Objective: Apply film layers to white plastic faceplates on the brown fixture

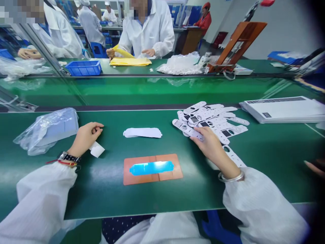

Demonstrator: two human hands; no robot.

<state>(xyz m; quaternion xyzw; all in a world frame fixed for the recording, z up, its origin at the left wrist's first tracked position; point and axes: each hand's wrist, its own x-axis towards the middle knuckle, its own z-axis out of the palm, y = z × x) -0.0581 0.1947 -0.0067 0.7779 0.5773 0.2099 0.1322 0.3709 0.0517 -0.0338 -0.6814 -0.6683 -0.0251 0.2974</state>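
My right hand (209, 142) is at the near left side of a loose pile of white printed strips (215, 117). Its thumb and fingers pinch the end of one white strip with holes (185, 126). My left hand (86, 135) rests on the green table with its fingers curled together, and I see nothing between them. A small white piece of paper (97, 149) lies just under that hand. Between the hands is a short stack of blank white strips (142, 132). Nearer to me, a shiny blue strip (152, 167) lies on an orange-brown plate (127, 179).
A clear plastic bag with pale sheets (54, 130) lies at left. Stacked white sheets (284, 108) are at right, near part of another person's hand (315, 167). Across a green channel (142, 88), a co-worker (149, 30) handles yellow envelopes (129, 62) beside a blue bin (83, 68).
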